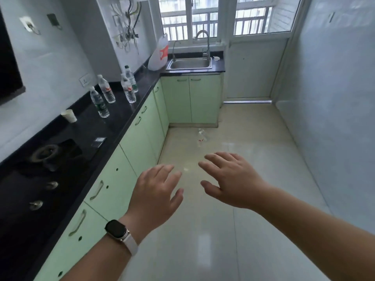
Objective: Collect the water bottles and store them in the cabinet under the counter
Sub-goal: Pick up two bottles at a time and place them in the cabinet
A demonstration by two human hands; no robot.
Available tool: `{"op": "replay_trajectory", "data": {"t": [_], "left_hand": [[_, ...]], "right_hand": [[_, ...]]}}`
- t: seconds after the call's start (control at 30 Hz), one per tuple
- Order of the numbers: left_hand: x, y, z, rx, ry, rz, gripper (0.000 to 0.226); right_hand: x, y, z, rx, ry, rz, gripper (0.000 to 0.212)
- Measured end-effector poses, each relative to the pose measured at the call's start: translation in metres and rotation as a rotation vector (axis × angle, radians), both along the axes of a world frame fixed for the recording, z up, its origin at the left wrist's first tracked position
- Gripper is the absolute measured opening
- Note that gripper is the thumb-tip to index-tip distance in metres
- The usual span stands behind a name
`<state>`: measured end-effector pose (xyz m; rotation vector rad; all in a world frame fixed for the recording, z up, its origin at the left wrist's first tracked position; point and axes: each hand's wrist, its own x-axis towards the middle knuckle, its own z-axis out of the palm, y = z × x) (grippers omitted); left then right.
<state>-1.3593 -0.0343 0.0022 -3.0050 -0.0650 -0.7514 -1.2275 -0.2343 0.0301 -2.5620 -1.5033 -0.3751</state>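
— Nearest to the lens is the left hand (pixel 156 191), with a watch (pixel 117 232) on its wrist, and the right hand (pixel 231 179) just beside it. What are they doing out there?

— Nothing, as far as gripping goes. Both are held palm-down above the floor (pixel 253 159), fingers spread apart and loose, with no object in either. My guess is that they are raised in readiness, or for balance, not reaching at anything close.

— So where are the water bottles?

— Four stand upright on the black counter (pixel 113 126), well ahead of the hands on the left side: the nearest bottle (pixel 99 102), one with a red label (pixel 106 89) behind it, a third (pixel 128 90) nearer the counter's front edge, and a green-capped bottle (pixel 130 78) just behind that one. A fifth bottle (pixel 202 135) lies on the tiles near the corner cabinet.

— Why grouped like that?

— They sit between the paper cup (pixel 70 115) and the white bag (pixel 159 54) that leans by the sink (pixel 190 64), clear of the hob (pixel 46 157). Standing upright and near each other, they look easy to gather two at a time, I would judge.

— And the cabinet?

— Green cabinet doors (pixel 138 142) run under the counter, all closed as far as I can see. One must be opened before anything is stored, which may be why both hands are empty.

— So the task is barely begun?

— It appears so; no bottle is in hand and none is put away.
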Motion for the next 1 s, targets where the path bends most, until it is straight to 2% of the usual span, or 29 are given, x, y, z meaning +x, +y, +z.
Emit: {"op": "replay_trajectory", "data": {"t": [0.33, 0.77, 1.0], "left_hand": [[0.116, 0.034, -0.01, -0.023, 0.024, -0.119, 0.044], [0.306, 0.19, -0.018, -0.067, 0.058, -0.265, 0.045], [0.378, 0.233, -0.025, -0.069, 0.056, -0.335, 0.045]], "right_hand": [[0.084, 0.01, -0.006, -0.043, 0.002, -0.142, 0.053], [0.238, 0.153, -0.009, -0.058, -0.033, -0.305, 0.052], [0.297, 0.19, -0.01, -0.061, -0.064, -0.372, 0.053]]}}
